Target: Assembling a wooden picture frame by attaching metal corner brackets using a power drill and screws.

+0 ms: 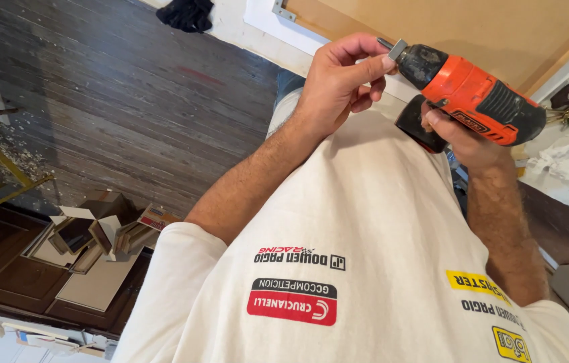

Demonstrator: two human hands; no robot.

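We wear a loose, off-white short-sleeved T-shirt (365,222) that fills the lower part of the view, its cloth lightly creased. Printed patches mark the chest: 1 black line of lettering, 1 black-and-red rounded badge (292,302) below it, and 2 yellow labels towards the other side. Our forearms are bare and hairy, with no watch, no rings and no gloves on our 2 hands.
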